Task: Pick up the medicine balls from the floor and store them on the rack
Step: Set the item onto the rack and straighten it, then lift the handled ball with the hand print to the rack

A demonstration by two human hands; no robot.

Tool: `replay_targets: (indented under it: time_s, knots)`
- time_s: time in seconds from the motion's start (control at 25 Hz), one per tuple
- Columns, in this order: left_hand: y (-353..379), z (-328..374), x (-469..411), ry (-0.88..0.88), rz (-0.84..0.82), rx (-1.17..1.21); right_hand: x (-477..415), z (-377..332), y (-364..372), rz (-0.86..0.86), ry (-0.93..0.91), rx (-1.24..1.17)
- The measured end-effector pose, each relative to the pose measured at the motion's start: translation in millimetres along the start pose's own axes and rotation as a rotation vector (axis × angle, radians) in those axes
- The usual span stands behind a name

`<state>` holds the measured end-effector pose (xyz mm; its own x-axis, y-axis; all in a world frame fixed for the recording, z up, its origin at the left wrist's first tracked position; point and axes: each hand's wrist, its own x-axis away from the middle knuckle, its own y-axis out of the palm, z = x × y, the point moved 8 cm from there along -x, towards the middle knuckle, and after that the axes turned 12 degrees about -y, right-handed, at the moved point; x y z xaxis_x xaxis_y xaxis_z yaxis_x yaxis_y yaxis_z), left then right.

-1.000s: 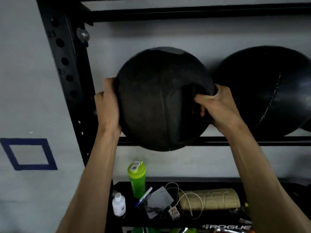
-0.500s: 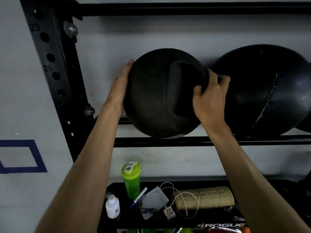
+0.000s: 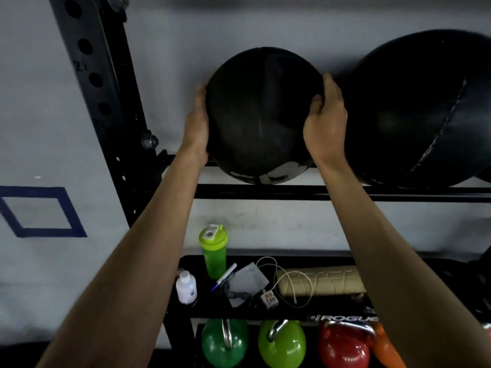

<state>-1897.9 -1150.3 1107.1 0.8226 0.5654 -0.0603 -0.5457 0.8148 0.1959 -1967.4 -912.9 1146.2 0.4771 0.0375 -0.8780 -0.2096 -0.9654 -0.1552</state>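
Medicine ball point(image 3: 260, 115): black, round, worn pale patches along the underside; up on the rack, lower edge dipping between the rails just above the front rail point(image 3: 318, 193); impossible to tell whether fully resting there.
Left hand point(image 3: 196, 128): flat against the ball's left side, fingers straight and pointing up, palm pressing inward.
Right hand point(image 3: 325, 123): spread on the ball's right side, fingers extended upward, thumb bent onto the front face; wedged between this ball and the next one.
Grip: ball squeezed between two open palms, no fingers wrapped round it.
Larger ball point(image 3: 419, 107): black with a stitched seam, on the same rails, just right of the right hand.
Rack upright point(image 3: 101, 83): black, drilled with holes, well left of the ball.
Lower shelf point(image 3: 332, 312): green shaker bottle point(image 3: 213, 251) upright, small white bottle point(image 3: 186, 288), pen point(image 3: 224, 276), white cable point(image 3: 289, 285), tan foam roller point(image 3: 332, 281) lying on its side.
Bottom level: green kettlebell point(image 3: 224, 341), lime kettlebell point(image 3: 281, 343), red kettlebell point(image 3: 344, 346) in a row.
Wall point(image 3: 186, 27): grey, with a blue tape square point(image 3: 39, 211) at the left.
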Motion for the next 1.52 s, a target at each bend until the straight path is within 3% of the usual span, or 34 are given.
replay_targets:
  time_s: [0.16,0.32,0.48,0.64,0.72,0.96,1.28,1.52]
  knots:
    - [-23.7,-13.6,21.2,0.049,0.150,-0.039,24.5,-14.9,2.1,0.001,-0.017,-0.039]
    - [-56.8,-22.4,57.4,0.230,0.306,-0.178,77.9,-32.7,1.6,-0.067,-0.009,-0.052]
    - [-81.7,-65.3,100.6,0.318,0.329,-0.361,165.6,-65.3,16.0,-0.103,-0.083,-0.062]
    - [-124.5,-127.9,145.8,0.340,0.410,-0.525,263.2,-61.5,64.6,-0.374,0.030,-0.081]
    - [-159.0,-178.7,167.2,0.249,0.439,-0.606,315.2,-52.1,89.8,-0.515,0.083,-0.077]
    - [-261.5,-371.5,245.5,-0.311,0.398,-0.905,489.1,-15.9,148.5,-0.974,0.333,-0.053]
    - [-334.2,-520.5,340.3,-0.846,0.387,-0.890,695.3,9.6,167.4,-1.509,0.648,-0.050]
    - [-389.0,-658.4,405.6,-1.242,0.433,-0.687,827.8,40.7,170.3,-1.728,0.719,0.004]
